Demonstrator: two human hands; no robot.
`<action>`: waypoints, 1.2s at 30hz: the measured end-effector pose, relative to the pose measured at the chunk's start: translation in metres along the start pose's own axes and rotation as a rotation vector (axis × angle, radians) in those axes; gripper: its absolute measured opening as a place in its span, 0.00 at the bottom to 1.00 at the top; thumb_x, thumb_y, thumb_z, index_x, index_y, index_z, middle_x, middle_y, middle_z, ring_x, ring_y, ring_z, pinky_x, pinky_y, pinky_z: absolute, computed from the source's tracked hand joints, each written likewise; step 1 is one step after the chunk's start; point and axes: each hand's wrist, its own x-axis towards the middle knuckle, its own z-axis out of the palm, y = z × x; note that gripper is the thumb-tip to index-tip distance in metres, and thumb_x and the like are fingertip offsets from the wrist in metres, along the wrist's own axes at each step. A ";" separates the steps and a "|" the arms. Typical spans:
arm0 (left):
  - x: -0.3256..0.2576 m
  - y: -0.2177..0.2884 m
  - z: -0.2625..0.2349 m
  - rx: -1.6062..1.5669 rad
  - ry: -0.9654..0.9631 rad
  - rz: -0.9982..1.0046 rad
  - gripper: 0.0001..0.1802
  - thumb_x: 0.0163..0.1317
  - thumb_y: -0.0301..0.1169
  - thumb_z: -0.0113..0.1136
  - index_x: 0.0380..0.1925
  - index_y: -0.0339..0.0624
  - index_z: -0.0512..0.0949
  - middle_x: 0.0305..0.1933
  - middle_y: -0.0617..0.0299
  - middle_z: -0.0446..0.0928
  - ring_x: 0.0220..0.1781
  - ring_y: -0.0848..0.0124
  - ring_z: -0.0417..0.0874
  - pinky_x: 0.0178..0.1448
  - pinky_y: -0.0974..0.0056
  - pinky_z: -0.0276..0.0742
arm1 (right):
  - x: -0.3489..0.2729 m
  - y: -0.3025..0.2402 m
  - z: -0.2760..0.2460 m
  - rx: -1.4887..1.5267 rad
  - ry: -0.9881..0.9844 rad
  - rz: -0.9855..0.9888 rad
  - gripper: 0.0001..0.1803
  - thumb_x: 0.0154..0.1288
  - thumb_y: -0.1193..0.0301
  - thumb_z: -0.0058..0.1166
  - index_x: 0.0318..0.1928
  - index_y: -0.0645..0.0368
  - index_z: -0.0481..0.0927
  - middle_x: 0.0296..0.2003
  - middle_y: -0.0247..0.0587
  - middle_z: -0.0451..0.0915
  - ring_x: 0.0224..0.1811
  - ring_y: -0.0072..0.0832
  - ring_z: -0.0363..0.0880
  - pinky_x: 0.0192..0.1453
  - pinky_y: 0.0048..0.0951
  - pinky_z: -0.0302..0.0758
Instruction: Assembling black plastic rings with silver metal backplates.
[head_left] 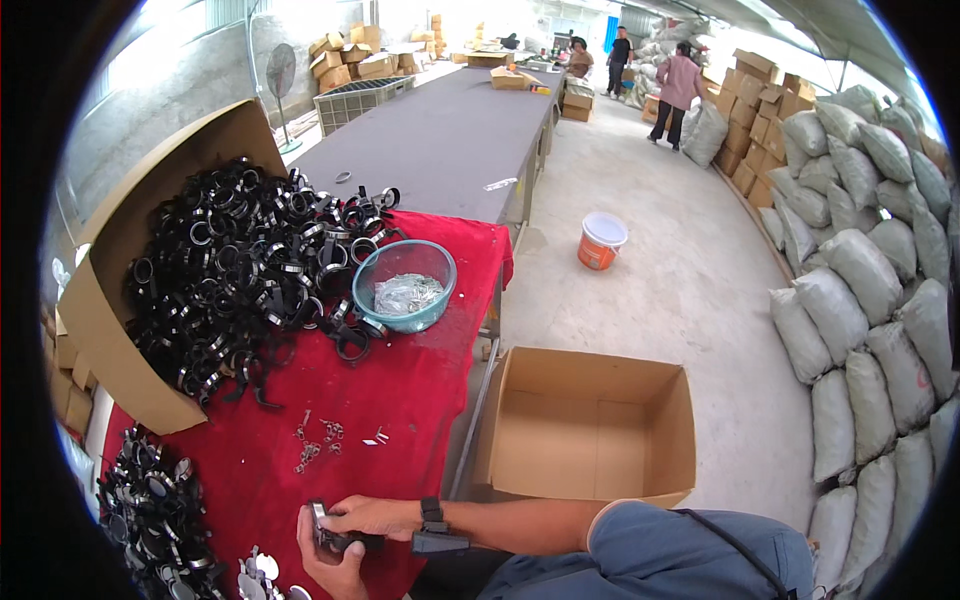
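Black plastic and bright metal make up the small ring-shaped clamp part (335,540) held at the near edge of the bench (420,390), which is covered by a red cloth. The right hand (368,517) lies over the part from above, its fingers (335,522) closed narrowly on the upper side. The left hand (330,570) cups the part from below, thumb and fingers wrapped round the lower edge. The part therefore sits between both hands, touching each, just above the cloth.

Handling judgement: the part appears light and stiff, with a hard rim that should not deform under a firm pinch. The metal band may be smooth and somewhat slippery; hold is best taken across the outer rim, on opposite sides.

Surrounding items:
- A large heap of black ring-shaped parts (230,270) spills from an open cardboard tray (110,330) at the left of the bench.
- A translucent teal plastic bowl (404,285) holding small silvery pieces stands beside the heap.
- Loose small metal fittings (320,440) lie on the cloth, near the hands.
- A second pile of black parts (150,510) lies at the person's left.
- An empty open cardboard box (590,425) stands on the floor to the right.
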 end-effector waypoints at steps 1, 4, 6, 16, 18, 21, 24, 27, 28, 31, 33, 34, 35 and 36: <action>-0.001 0.000 0.000 -0.022 0.042 -0.036 0.63 0.55 0.46 0.89 0.81 0.24 0.63 0.80 0.41 0.68 0.76 0.53 0.78 0.81 0.49 0.74 | 0.000 0.003 -0.006 0.001 0.004 -0.003 0.18 0.82 0.58 0.60 0.55 0.62 0.85 0.43 0.34 0.86 0.44 0.21 0.82 0.49 0.28 0.78; -0.001 -0.003 -0.002 -0.034 0.145 -0.080 0.57 0.56 0.39 0.87 0.80 0.26 0.66 0.77 0.44 0.71 0.74 0.55 0.79 0.80 0.49 0.76 | 0.000 0.006 -0.028 -0.195 0.080 -0.074 0.17 0.85 0.61 0.53 0.52 0.63 0.85 0.42 0.34 0.85 0.43 0.22 0.81 0.49 0.30 0.78; 0.000 -0.012 -0.015 0.310 0.196 -0.049 0.53 0.56 0.37 0.86 0.78 0.29 0.70 0.77 0.46 0.72 0.76 0.56 0.77 0.79 0.49 0.77 | -0.006 0.001 -0.037 -0.348 0.134 -0.035 0.16 0.85 0.65 0.50 0.48 0.65 0.84 0.41 0.36 0.86 0.41 0.24 0.82 0.48 0.31 0.79; -0.003 -0.001 0.004 0.860 0.176 0.032 0.47 0.50 0.31 0.83 0.73 0.35 0.76 0.77 0.33 0.72 0.80 0.38 0.72 0.85 0.42 0.65 | -0.001 -0.012 -0.020 -1.250 0.393 -0.302 0.15 0.81 0.65 0.53 0.47 0.67 0.79 0.38 0.57 0.88 0.44 0.55 0.89 0.52 0.52 0.84; -0.002 0.001 0.004 0.921 0.155 0.051 0.43 0.55 0.35 0.81 0.72 0.36 0.78 0.76 0.34 0.73 0.78 0.38 0.74 0.83 0.41 0.68 | 0.006 -0.009 -0.013 -1.265 0.349 -0.258 0.17 0.79 0.62 0.55 0.48 0.68 0.79 0.40 0.59 0.87 0.47 0.59 0.88 0.55 0.54 0.83; 0.006 -0.013 -0.004 0.978 0.138 0.077 0.40 0.60 0.41 0.78 0.71 0.35 0.80 0.73 0.34 0.75 0.76 0.38 0.75 0.80 0.41 0.70 | 0.003 -0.016 0.005 -1.310 0.280 -0.213 0.21 0.77 0.59 0.57 0.49 0.70 0.79 0.43 0.62 0.87 0.51 0.63 0.86 0.57 0.57 0.81; 0.005 -0.019 -0.012 0.976 0.137 0.088 0.39 0.63 0.45 0.75 0.70 0.34 0.80 0.70 0.34 0.76 0.73 0.38 0.77 0.77 0.40 0.71 | 0.014 0.000 0.016 -1.350 0.267 -0.257 0.23 0.75 0.58 0.60 0.51 0.71 0.81 0.43 0.60 0.87 0.51 0.59 0.87 0.56 0.56 0.82; 0.007 -0.010 -0.002 0.985 0.139 0.083 0.38 0.64 0.45 0.75 0.70 0.34 0.80 0.68 0.34 0.78 0.73 0.38 0.77 0.77 0.41 0.71 | 0.025 0.014 0.013 -1.476 0.346 -0.325 0.19 0.71 0.59 0.59 0.46 0.66 0.83 0.41 0.58 0.88 0.47 0.52 0.90 0.53 0.52 0.84; 0.007 -0.008 0.000 0.982 0.133 0.082 0.38 0.64 0.45 0.75 0.70 0.34 0.80 0.68 0.34 0.78 0.73 0.38 0.77 0.77 0.41 0.71 | 0.025 0.014 0.013 -1.509 0.362 -0.324 0.18 0.71 0.60 0.59 0.46 0.65 0.83 0.40 0.57 0.87 0.45 0.50 0.90 0.51 0.50 0.85; 0.006 -0.008 0.002 0.929 0.133 0.069 0.38 0.65 0.45 0.74 0.70 0.32 0.80 0.69 0.34 0.78 0.76 0.38 0.76 0.80 0.41 0.70 | 0.026 0.014 0.015 -1.599 0.351 -0.343 0.17 0.71 0.61 0.59 0.45 0.65 0.83 0.38 0.55 0.87 0.42 0.48 0.91 0.47 0.48 0.86; 0.006 -0.016 -0.002 0.872 0.123 0.126 0.38 0.66 0.44 0.74 0.70 0.31 0.79 0.73 0.34 0.77 0.79 0.38 0.74 0.82 0.42 0.68 | 0.024 0.014 0.016 -1.655 0.325 -0.363 0.17 0.72 0.61 0.58 0.44 0.65 0.83 0.37 0.55 0.88 0.41 0.49 0.91 0.45 0.48 0.85; 0.005 -0.018 -0.002 0.868 0.117 0.125 0.38 0.66 0.44 0.74 0.70 0.31 0.79 0.73 0.34 0.77 0.79 0.38 0.74 0.82 0.42 0.68 | 0.023 0.014 0.016 -1.567 0.367 -0.355 0.18 0.74 0.60 0.58 0.44 0.67 0.83 0.37 0.56 0.87 0.41 0.50 0.90 0.46 0.48 0.85; 0.005 -0.020 -0.001 0.855 0.116 0.116 0.38 0.67 0.43 0.73 0.71 0.30 0.79 0.75 0.34 0.77 0.80 0.39 0.73 0.83 0.43 0.68 | 0.020 0.014 0.017 -1.480 0.409 -0.347 0.20 0.76 0.59 0.58 0.43 0.69 0.82 0.36 0.57 0.86 0.42 0.51 0.89 0.46 0.48 0.85; 0.004 -0.021 -0.001 0.842 0.117 0.106 0.38 0.67 0.42 0.73 0.71 0.29 0.78 0.76 0.35 0.76 0.81 0.39 0.72 0.84 0.43 0.67 | 0.018 0.015 0.017 -1.480 0.414 -0.343 0.20 0.76 0.59 0.58 0.43 0.69 0.82 0.36 0.57 0.86 0.42 0.51 0.89 0.46 0.48 0.85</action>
